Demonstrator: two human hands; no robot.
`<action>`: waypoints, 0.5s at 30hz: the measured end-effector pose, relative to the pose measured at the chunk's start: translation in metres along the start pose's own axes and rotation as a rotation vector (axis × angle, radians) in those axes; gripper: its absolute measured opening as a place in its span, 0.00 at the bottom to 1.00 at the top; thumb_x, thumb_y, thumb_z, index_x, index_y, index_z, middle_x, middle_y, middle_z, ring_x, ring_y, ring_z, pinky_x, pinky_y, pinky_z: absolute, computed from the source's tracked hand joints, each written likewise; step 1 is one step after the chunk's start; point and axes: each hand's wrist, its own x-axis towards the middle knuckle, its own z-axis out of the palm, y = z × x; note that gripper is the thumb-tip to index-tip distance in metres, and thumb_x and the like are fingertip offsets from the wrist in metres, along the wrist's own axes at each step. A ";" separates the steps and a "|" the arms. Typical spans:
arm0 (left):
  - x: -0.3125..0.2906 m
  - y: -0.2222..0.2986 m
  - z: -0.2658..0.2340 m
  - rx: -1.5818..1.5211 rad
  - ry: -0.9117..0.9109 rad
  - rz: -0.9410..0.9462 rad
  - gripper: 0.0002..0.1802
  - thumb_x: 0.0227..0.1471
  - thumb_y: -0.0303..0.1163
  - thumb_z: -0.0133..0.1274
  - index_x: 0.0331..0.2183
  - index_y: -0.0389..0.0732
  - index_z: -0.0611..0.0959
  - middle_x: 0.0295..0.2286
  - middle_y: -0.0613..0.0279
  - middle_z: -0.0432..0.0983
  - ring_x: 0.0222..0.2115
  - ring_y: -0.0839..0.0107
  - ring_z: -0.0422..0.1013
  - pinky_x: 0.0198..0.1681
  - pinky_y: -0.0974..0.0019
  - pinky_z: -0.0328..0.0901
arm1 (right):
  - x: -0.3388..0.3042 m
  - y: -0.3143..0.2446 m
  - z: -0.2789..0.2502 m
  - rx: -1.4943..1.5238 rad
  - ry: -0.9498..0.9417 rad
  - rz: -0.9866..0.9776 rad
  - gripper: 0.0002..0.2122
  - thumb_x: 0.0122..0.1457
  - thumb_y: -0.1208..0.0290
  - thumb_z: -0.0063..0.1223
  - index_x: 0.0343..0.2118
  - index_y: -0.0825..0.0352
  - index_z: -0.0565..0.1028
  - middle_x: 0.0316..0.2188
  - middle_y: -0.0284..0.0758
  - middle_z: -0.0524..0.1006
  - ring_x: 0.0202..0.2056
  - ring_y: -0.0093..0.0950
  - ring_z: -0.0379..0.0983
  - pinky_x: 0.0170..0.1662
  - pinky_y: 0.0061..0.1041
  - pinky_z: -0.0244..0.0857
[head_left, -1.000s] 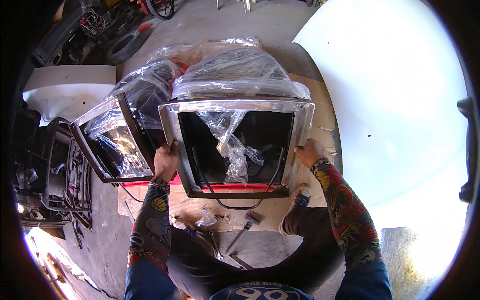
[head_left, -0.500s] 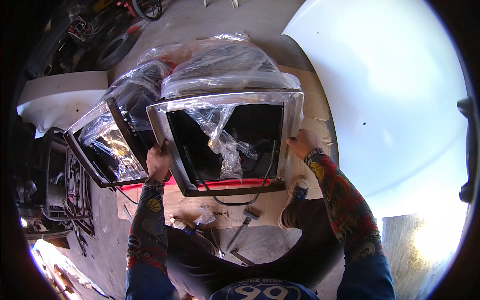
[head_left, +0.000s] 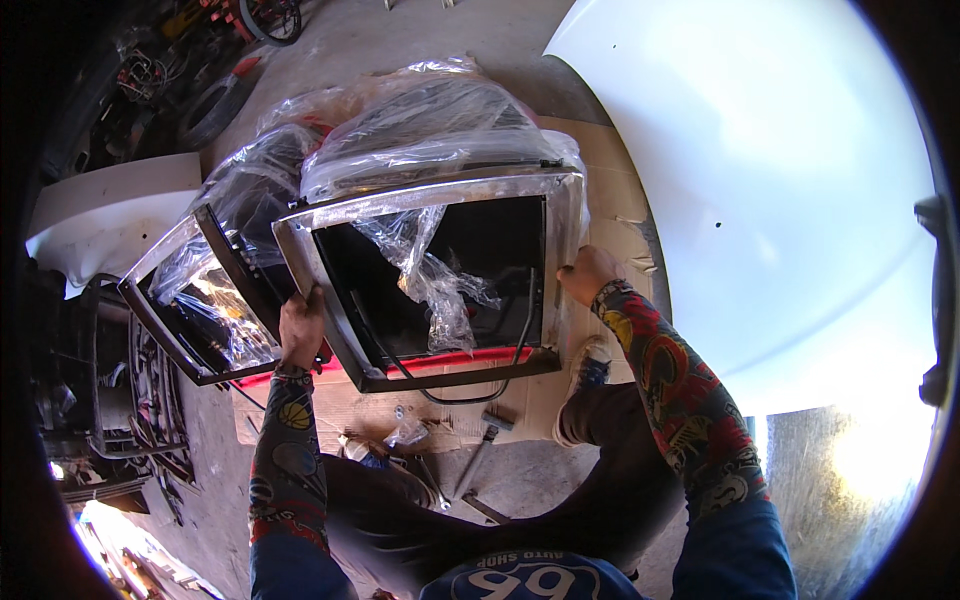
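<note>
A squarish metal seat base frame (head_left: 430, 376), with a bare silvery top and sides and a dark near bar, is held up in front of me. My left hand (head_left: 301, 330) grips its left side bar, and my right hand (head_left: 590, 277) has its fingers closed on the right side bar. Inside the frame opening hang a crumpled strip of clear plastic (head_left: 437, 270) and a thin black bent rod (head_left: 470, 401). Behind it a bulky seat-like piece (head_left: 430, 125) is wrapped in clear plastic. A second similar frame (head_left: 160, 345) stands tilted beside my left hand.
Flattened cardboard (head_left: 350, 408) lies under the frames. A hammer (head_left: 480, 452), a wrench (head_left: 433, 482) and a small plastic bag (head_left: 406, 430) lie between my feet. At right stands a large white panel (head_left: 740, 180); at left are a smaller white panel (head_left: 120, 195) and dark metal parts (head_left: 125, 370).
The held frame and both hands have shifted slightly left in view, and the frame now leans with its right side higher. The grip of both hands stays the same.
</note>
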 end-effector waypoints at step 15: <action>-0.002 -0.010 -0.002 0.040 -0.135 0.053 0.23 0.55 0.44 0.53 0.26 0.30 0.81 0.19 0.39 0.74 0.25 0.45 0.76 0.29 0.51 0.66 | -0.004 0.003 0.003 0.033 0.036 -0.013 0.22 0.52 0.54 0.56 0.36 0.72 0.78 0.37 0.52 0.79 0.43 0.46 0.76 0.47 0.40 0.70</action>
